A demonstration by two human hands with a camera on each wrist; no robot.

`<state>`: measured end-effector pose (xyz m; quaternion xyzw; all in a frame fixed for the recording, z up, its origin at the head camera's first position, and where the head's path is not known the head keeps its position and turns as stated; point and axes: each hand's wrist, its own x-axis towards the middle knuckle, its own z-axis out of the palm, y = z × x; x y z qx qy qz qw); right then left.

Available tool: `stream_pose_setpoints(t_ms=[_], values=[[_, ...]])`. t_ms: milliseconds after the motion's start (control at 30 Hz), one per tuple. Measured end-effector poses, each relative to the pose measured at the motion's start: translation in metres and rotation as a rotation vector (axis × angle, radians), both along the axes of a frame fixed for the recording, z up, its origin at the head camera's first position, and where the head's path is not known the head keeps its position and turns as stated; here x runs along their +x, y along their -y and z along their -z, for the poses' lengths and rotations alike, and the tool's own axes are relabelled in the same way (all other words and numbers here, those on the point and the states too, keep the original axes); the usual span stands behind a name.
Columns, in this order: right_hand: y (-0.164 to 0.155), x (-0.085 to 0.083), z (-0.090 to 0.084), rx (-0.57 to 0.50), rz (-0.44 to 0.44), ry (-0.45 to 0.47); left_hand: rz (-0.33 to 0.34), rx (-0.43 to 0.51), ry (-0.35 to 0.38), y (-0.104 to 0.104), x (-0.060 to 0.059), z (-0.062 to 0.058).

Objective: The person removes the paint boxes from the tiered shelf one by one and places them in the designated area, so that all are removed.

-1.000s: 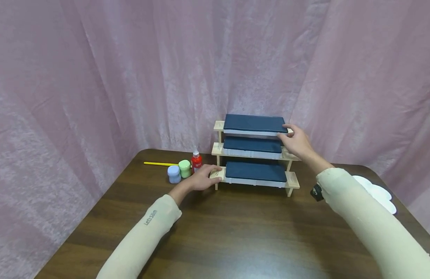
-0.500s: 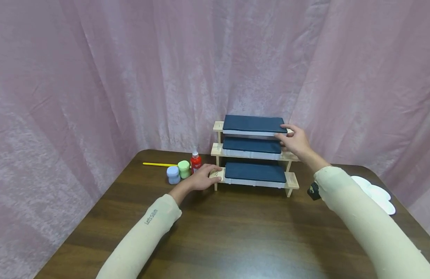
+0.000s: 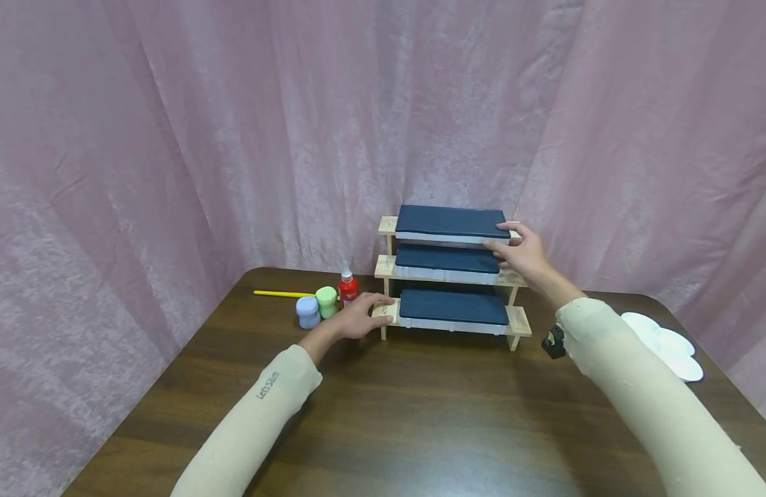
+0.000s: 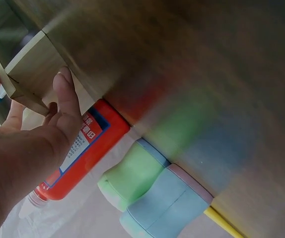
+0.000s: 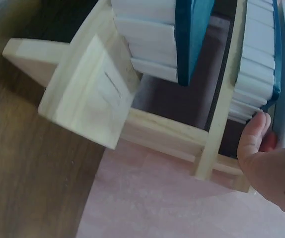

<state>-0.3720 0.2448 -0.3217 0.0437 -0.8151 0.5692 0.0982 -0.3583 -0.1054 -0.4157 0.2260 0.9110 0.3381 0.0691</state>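
A three-step wooden rack (image 3: 385, 266) bears a flat white box with a dark blue lid on each step. My left hand (image 3: 358, 317) grips the left end of the lowest step, thumb in front and fingers over the board (image 4: 35, 64). At the top right, my right hand (image 3: 523, 255) holds the right end of the top box (image 3: 451, 221), a finger on its lid and the thumb low at its front. The middle box (image 3: 447, 259) and the lowest box (image 3: 454, 306) lie flat on their steps. The right wrist view shows the thumb close by the middle box (image 5: 255, 54).
Left of the rack stand a red bottle (image 3: 347, 285) with a white nozzle, a green jar (image 3: 327, 301) and a blue jar (image 3: 308, 312). Behind them lies a yellow stick (image 3: 280, 294). A white scalloped palette (image 3: 665, 345) sits at the right. Pink curtains (image 3: 333, 138) hang behind.
My right hand has shifted slightly left along the top box's end. The left hand keeps its grip on the lowest step, and the boxes stay in place on the rack.
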Motion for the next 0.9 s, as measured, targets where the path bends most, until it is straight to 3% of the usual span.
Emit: stream_pose_setpoints(t_ms=[233, 567, 733, 900], values=[[0.005, -0.002, 0.007, -0.033, 0.056, -0.047, 0.005, 0.007, 0.002, -0.001, 0.002, -0.001], [0.006, -0.002, 0.012, -0.019, 0.053, -0.134, -0.031, 0.093, 0.072, -0.001, -0.001, -0.004], [0.006, -0.003, 0.013, 0.016, 0.071, -0.129, -0.039, 0.083, 0.073, 0.0, -0.002, -0.002], [0.007, -0.005, 0.012, -0.032, 0.046, -0.116, -0.063, 0.093, 0.068, 0.001, -0.003, -0.002]])
